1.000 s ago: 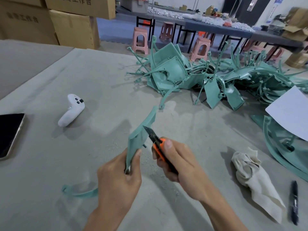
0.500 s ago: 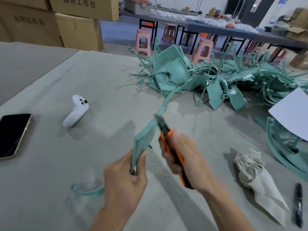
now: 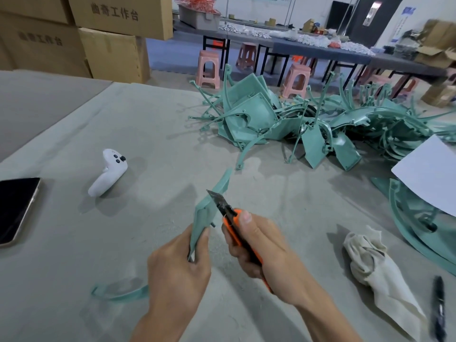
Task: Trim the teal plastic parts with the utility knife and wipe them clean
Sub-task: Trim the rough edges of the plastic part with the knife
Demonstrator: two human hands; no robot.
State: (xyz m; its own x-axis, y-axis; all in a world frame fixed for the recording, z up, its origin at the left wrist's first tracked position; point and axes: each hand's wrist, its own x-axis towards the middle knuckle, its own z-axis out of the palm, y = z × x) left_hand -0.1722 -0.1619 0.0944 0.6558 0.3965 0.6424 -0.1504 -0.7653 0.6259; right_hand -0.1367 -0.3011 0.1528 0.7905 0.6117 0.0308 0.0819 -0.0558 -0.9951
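The left hand [image 3: 177, 270] is gripping a teal part [image 3: 202, 218] by its lower end, thumb pressing on the near face and fingers curling behind it, so the part is standing up off the table [image 3: 148, 134] and leaning toward 1 o'clock, just below the middle of the view. The right hand [image 3: 261, 248] is closing all its fingers round the orange knife [image 3: 228, 218], thumb lying along the top of the handle; the blade is pointing to 11 o'clock and touching the part's right edge about halfway up. At 8 o'clock from the hands a thin curved teal strip [image 3: 118, 293] is lying flat on the table. At 1 o'clock, well apart, a tangled pile [image 3: 308, 124] of teal parts is sitting at the far side of the table. At 3 o'clock a crumpled rag [image 3: 375, 265] is lying, with a black pen [image 3: 439, 307] just beside it toward 4 o'clock. At 2 o'clock a white sheet [image 3: 429, 174] is partly covering another curved teal piece [image 3: 407, 218]. At 10 o'clock a white controller [image 3: 108, 172] is resting, and at 9 o'clock a dark phone [image 3: 17, 208] is lying by the frame edge. Beyond the table, boxes [image 3: 111, 45] are standing at 11 o'clock and pink stools [image 3: 209, 67] at 12.
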